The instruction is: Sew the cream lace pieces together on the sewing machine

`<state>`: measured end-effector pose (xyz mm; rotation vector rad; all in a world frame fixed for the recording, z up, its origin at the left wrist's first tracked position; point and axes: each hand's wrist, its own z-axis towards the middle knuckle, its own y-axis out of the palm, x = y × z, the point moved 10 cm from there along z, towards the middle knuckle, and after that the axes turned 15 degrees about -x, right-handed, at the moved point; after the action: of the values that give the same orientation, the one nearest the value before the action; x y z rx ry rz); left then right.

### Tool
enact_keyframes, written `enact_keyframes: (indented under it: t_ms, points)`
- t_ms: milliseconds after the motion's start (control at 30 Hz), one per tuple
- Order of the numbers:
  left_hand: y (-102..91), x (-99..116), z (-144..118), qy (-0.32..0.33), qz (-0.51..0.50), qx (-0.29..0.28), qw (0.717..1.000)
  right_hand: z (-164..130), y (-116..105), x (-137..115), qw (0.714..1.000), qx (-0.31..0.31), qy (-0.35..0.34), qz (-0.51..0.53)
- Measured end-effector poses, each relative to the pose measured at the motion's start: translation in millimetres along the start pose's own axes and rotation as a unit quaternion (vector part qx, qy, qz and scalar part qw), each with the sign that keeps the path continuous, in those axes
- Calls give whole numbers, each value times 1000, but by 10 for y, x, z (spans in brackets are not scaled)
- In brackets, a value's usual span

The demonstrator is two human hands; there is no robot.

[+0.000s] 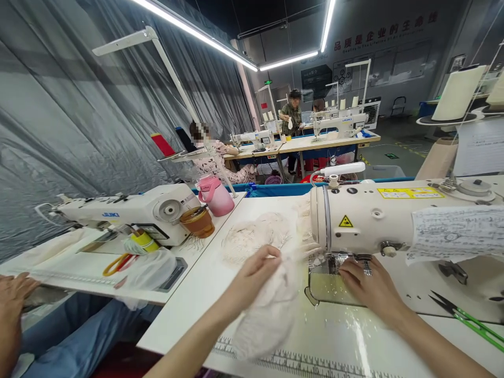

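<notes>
Lace, a thin pale-pink limp fabric piece (271, 304), looks light and snag-prone, best pinched at its edge as the left hand (252, 275) now grips it, while the right hand (368, 286) beside it lies flat-fingered, holding nothing, on the white counter (338, 336) under the cream sewing machine (374, 218).

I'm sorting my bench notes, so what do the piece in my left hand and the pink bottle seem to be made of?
The piece in the left hand looks like thin, pale lace fabric: it droops in soft folds, and its weave looks open, though blur hides detail. The pink bottle by the neighbouring sewing machine appears to be smooth, glossy plastic, judging by its even sheen and moulded handle.
</notes>
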<state>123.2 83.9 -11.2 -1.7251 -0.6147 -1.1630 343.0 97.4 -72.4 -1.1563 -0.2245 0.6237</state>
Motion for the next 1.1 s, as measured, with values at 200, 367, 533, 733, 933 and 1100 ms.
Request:
enact_keyframes:
  t_ms: [200,367,533,733,933,1100]
  points:
    - [570,-148,376,-4,254,2,967,39,-68,16,1000,-25,15,8]
    - [1070,5,239,152,448,-27,881,17,-92,-56,1000,-21,-1,23]
    - [1304,113,50,240,493,-32,836,8,35,-284,987,-103,-90,85]
    - [1133,3,182,164,479,-24,862,13,106,-274,985,-118,-92,82]
    - [988,-76,287,122,444,-13,887,8,119,-258,984,-126,-86,91]
    - [850,-193,382,27,348,-19,937,18,149,-235,976,-154,-74,136]
